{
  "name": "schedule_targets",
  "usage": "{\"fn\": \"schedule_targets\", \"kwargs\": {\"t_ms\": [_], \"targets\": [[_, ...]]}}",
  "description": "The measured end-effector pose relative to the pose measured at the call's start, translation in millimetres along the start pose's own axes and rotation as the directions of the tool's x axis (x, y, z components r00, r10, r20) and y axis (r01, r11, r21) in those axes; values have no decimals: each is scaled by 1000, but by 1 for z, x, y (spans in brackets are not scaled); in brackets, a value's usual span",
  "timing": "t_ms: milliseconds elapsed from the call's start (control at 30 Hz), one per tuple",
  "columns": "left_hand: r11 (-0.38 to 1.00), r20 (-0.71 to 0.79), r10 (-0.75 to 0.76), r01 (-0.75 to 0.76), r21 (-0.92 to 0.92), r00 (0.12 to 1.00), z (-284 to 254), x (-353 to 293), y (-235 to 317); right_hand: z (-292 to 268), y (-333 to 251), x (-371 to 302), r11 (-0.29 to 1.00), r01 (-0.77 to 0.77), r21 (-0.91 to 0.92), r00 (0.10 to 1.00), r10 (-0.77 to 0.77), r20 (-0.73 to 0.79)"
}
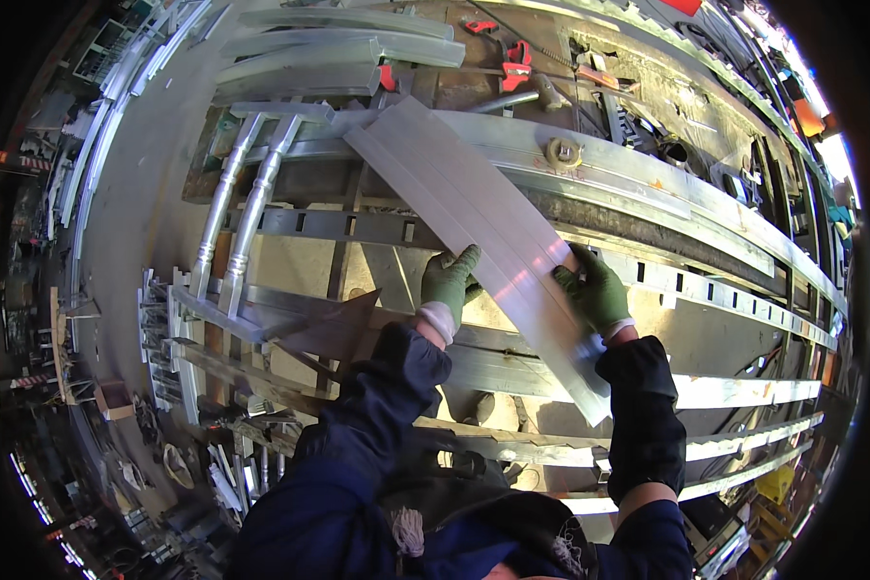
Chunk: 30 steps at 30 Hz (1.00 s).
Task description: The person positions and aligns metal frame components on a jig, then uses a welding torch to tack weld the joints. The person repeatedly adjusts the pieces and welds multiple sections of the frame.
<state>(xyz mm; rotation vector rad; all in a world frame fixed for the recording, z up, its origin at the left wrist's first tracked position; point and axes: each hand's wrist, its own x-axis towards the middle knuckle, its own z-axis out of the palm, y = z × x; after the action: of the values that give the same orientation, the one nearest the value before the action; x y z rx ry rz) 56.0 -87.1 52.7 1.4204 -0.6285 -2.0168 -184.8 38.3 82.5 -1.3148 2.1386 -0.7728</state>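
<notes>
A long, flat silver metal panel (474, 208) with grooves along its length lies at a slant in front of me, from far left to near right. My left hand (448, 280), in a green glove, is closed on its left edge, thumb on top. My right hand (594, 290), gloved the same way, grips the right edge lower along the panel. The fingers beneath are partly hidden. Under the panel run long metal rails (686, 275) with slots, across an open frame. The panel's far end lies above or on a wide metal beam (512, 135); contact there is unclear.
Two turned metal posts (254, 217) stand out at left between crossbars. On the beam sits a small ring-shaped roll (564, 153). Beyond it are a hammer (548, 94), red clamps (516, 68) and stacked metal profiles (309, 68). A pointed metal sheet (333, 324) juts beside my left forearm.
</notes>
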Motion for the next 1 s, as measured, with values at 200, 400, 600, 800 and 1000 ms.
{"fn": "schedule_targets", "kwargs": {"t_ms": [200,400,600,800,1000], "targets": [[996,52,-33,28,84,998,9,1,-8,-3,20,2,983,183,-29,976,-186,-115],[984,136,-174,179,-20,975,-16,5,-3,-33,32,-66,835,102,540,836,222,-501],[973,196,-223,230,-12,955,-20,16,-3,5,40,-225,747,-71,661,455,614,-645],[972,143,-234,233,22,962,-24,15,9,65,4,-267,708,-137,693,511,650,-563],[975,130,-210,198,99,969,-17,8,11,62,6,-267,746,-178,641,457,640,-618]]}}
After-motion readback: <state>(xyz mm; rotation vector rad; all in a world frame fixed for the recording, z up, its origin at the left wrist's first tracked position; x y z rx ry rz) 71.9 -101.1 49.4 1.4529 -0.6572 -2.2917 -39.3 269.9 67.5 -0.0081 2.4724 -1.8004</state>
